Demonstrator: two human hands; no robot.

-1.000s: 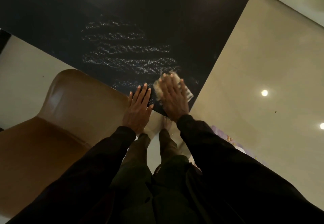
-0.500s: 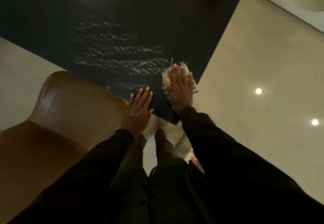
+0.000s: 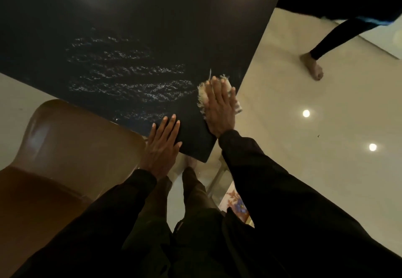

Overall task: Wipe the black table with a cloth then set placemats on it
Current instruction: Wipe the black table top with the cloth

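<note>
Pressing flat on the cloth (image 3: 202,96), the right hand (image 3: 219,105) lay with its fingers straight and close together, none curled round the fabric, so the cloth was pinned between palm and black table (image 3: 152,27). The cloth was small, pale and cream-coloured. A frayed, stringy fringe stuck out past the fingertips and along the thumb side. On the little-finger side a corner with darker markings showed, reaching the table's edge or just over it. Most of the cloth was hidden under the hand.

The left hand (image 3: 162,145) rested palm-down on the table too, fingers straight and slightly spread, holding nothing. It sat on the thumb side of the right hand, apart from the cloth and close to the table's near corner.

Beyond the left fingertips, and off the right thumb side, whitish damp streaks (image 3: 130,77) ran across the glossy black top in rough bands.

Just outside the left wrist stood a brown chair (image 3: 71,138) with a shiny curved back. Past the right hand's little-finger side lay pale floor (image 3: 304,179) with bright light spots, and further out another person's bare foot (image 3: 314,67) stood on it.
</note>
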